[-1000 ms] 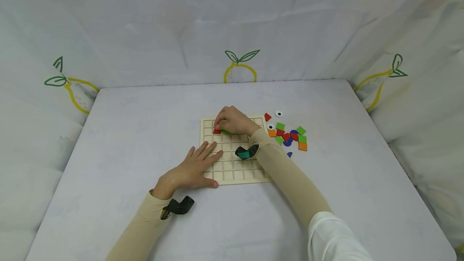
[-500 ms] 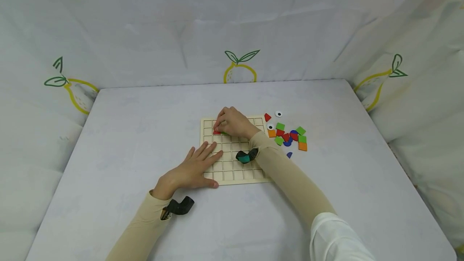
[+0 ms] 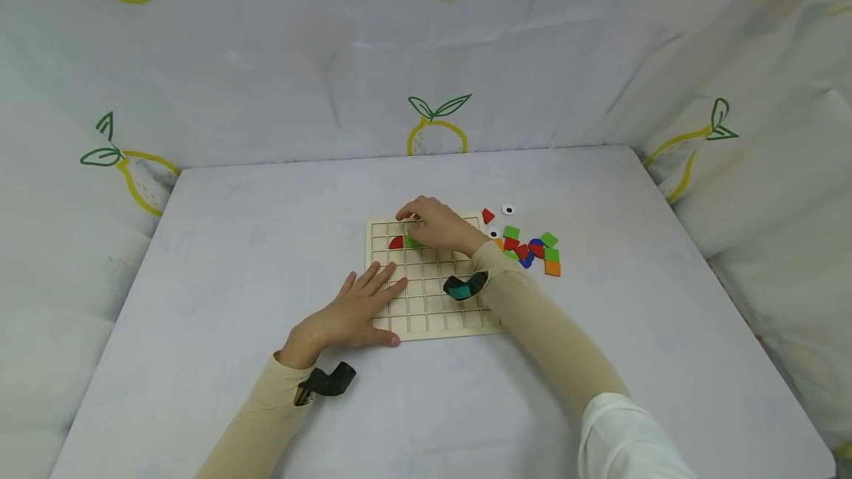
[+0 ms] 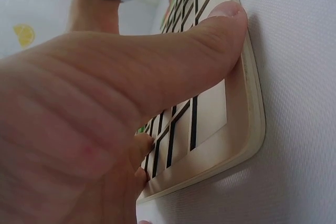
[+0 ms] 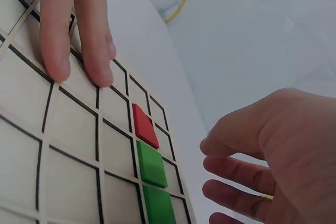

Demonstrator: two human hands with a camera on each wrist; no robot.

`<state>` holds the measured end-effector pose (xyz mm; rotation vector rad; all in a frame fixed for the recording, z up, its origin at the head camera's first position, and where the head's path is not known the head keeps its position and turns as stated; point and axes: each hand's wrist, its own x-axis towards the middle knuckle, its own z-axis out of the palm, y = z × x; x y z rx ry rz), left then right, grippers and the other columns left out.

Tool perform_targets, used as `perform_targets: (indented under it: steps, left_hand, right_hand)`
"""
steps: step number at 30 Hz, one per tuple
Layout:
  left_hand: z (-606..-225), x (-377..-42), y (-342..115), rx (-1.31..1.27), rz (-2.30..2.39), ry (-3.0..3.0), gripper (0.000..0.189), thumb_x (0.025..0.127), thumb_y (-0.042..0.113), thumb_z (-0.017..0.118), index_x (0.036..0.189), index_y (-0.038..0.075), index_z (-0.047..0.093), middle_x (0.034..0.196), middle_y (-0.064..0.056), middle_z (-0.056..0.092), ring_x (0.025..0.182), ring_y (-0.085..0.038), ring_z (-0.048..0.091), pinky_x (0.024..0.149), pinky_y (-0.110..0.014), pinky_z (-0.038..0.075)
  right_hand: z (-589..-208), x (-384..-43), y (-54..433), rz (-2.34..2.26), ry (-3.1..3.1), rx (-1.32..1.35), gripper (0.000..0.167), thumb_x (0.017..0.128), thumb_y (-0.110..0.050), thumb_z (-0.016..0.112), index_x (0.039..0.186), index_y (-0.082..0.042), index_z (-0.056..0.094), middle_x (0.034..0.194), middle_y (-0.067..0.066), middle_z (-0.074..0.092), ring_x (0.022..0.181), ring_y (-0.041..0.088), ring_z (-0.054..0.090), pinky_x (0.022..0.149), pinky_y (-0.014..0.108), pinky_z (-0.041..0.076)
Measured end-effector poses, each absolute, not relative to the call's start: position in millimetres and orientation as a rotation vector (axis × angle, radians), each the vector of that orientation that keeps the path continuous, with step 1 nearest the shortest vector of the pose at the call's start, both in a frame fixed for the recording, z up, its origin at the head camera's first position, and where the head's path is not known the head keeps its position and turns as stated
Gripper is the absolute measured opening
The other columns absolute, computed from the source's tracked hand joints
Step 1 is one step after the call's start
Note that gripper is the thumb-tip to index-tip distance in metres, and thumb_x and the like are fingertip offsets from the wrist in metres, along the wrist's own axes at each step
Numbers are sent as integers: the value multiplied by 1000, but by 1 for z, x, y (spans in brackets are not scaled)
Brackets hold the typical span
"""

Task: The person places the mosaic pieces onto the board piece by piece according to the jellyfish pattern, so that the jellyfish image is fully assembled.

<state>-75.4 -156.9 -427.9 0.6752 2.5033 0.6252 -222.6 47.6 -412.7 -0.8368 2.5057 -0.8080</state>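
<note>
A wooden grid board [image 3: 426,309] lies on the table, its cells edged by raised lines. My left hand [image 3: 353,313] rests on its left side with spread fingers, thumb at the near edge. In the second row of cells from the far edge sits a red quarter-round tile [image 3: 396,242]. Beside it are two green square tiles, the first green tile [image 5: 151,164] touching the red one and the second green tile [image 5: 159,205] following. My right hand [image 3: 439,226] hovers above the board's far part, fingers loosely bent and holding nothing, partly covering the green tiles in the head view.
Right of the board lie several loose tiles: a red piece [image 3: 488,216], green squares [image 3: 548,239], an orange square [image 3: 552,268] and blue pieces [image 3: 526,261]. Two round eye discs [image 3: 509,209] are among them. The right forearm [image 3: 539,324] crosses the board's right edge.
The right fingers have let go of the red tile and lifted off it, with the hand shifting slightly right. More of the red tile shows now. The left hand stays on the board.
</note>
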Motion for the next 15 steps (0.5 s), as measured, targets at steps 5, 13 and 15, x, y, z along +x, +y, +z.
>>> perform_targets:
  steps: [5,13,15]
  left_hand:
    - [-430,-76,-157,673,618,2511,94,88,43,76,162,17,25,173,-11,3,159,-38,-4,125,-65,1]
    - [-431,-76,-156,667,617,2514,95,87,42,77,162,16,25,173,-11,4,159,-38,-4,125,-66,0]
    - [-431,-76,-156,666,619,2513,95,87,42,77,162,16,25,173,-11,3,159,-38,-4,125,-66,0]
  right_hand:
    - [-398,-224,81,-926,2504,-765,35,104,-15,50,136,-4,60,135,14,62,121,29,56,104,47,49]
    - [-377,-227,128,-863,2593,-670,36,105,-20,52,136,-4,60,133,15,63,118,29,56,102,48,49]
    - [-373,-226,137,-841,2611,-659,36,104,-20,53,136,-3,60,132,14,63,117,29,56,101,48,50]
